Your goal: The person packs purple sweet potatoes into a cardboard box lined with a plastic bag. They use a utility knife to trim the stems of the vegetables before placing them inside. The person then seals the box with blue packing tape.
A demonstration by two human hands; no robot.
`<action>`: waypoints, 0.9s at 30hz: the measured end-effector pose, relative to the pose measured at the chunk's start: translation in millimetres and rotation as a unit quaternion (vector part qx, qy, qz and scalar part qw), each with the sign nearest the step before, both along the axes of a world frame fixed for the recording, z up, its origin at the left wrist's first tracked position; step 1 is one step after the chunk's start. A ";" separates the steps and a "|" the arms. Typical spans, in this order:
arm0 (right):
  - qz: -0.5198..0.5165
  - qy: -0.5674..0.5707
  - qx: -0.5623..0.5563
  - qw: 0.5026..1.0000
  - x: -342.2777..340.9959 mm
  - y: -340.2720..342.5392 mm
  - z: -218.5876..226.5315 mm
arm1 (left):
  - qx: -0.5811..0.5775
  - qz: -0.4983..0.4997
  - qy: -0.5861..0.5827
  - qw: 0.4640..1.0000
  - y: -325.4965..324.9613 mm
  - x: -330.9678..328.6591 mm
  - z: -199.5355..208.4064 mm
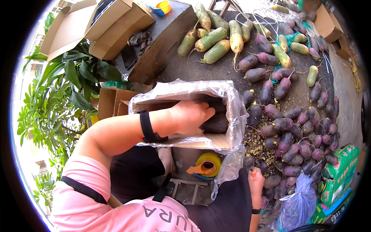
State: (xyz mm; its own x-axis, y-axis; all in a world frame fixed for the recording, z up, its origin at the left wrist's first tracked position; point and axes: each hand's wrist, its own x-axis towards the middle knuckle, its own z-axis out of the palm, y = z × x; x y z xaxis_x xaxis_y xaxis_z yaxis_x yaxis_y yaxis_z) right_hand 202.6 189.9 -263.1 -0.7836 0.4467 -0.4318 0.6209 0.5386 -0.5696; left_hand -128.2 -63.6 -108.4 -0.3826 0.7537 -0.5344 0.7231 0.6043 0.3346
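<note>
The plastic-lined box (193,143) stands open in front of the person, and the left hand (193,116) reaches over its left part to a dark purple root (215,124) lying inside, near the box's right wall. The step in hand seems to be handling that root within the box. The left fingers are bent over it, but their tips are hidden, so I cannot tell whether they are clamped on it or merely touching. The right hand (256,183) is outside the box, to its near right, fingers curled together; whether they hold anything small is unclear. A sound next move would call for a sure hold on the root and clearance from the box walls. The loose clear liner (185,86) folded over the rim could snag the wrist. Right of the box spreads a large heap of purple roots (293,143); to its left grow leafy plants (73,73). Beyond the box on the left is a dark bench (176,23) beside an open carton (71,29). A green sack (340,170) sits well right of the box, pale green roots (218,50) lie beyond it, a bluish bag (297,201) rests to its near right, and a yellow tape roll (216,160) is just on its near side.
</note>
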 end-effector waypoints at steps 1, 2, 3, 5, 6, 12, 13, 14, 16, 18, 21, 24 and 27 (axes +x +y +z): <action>-0.001 -0.007 0.005 1.000 0.0 -0.3 -0.4 | -0.011 -0.002 -0.009 1.000 -0.6 1.3 -1.3; -0.002 -0.008 0.003 1.000 -1.0 -0.6 -0.4 | -0.001 0.026 -0.037 0.999 -2.3 -0.4 -4.7; -0.003 -0.010 0.002 1.000 -1.3 -1.0 -0.1 | 0.010 0.054 -0.067 0.996 -3.1 -3.0 -7.6; -0.012 -0.009 -0.007 1.000 -2.8 -0.5 0.9 | 0.021 0.091 -0.105 0.990 -5.2 -8.3 -8.1; -0.019 -0.006 -0.015 1.000 -4.0 -0.8 2.1 | 0.036 0.073 -0.084 0.993 -7.4 -8.1 -13.0; -0.011 -0.015 -0.012 1.000 0.5 0.7 -3.0 | 0.032 0.084 -0.064 0.994 2.9 -12.2 -20.9; -0.014 -0.017 -0.015 1.000 0.5 0.4 -2.8 | 0.013 0.105 -0.047 0.993 5.3 -13.2 -24.1; -0.012 -0.013 -0.018 1.000 0.8 0.3 -3.3 | -0.006 0.125 -0.031 0.992 5.5 -13.5 -27.6; -0.012 -0.007 -0.025 1.000 2.2 1.1 -4.8 | 0.024 -0.088 0.113 0.989 1.0 -11.7 -35.6; -0.008 -0.008 -0.014 1.000 4.3 0.6 -6.6 | 0.072 0.011 0.035 0.997 6.2 -8.0 -36.6; -0.004 -0.003 -0.009 1.000 5.5 0.6 -8.6 | 0.054 0.007 -0.008 0.998 9.9 -13.7 -38.2; -0.009 -0.005 -0.018 1.000 7.0 1.9 -10.3 | -0.037 0.104 -0.089 0.990 13.2 -20.6 -26.1; -0.010 0.000 -0.024 1.000 9.2 1.7 -13.1 | -0.014 0.108 0.022 0.994 2.4 -15.0 -43.0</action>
State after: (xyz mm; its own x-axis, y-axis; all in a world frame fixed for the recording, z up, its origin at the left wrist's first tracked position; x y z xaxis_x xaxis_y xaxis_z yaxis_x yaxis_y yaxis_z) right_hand 211.8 191.6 -276.2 -0.7744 0.4410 -0.4537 0.6317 0.4978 -0.5942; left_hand -143.3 -61.2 -151.4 -0.5583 0.6361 -0.5326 0.5887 0.7561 0.2858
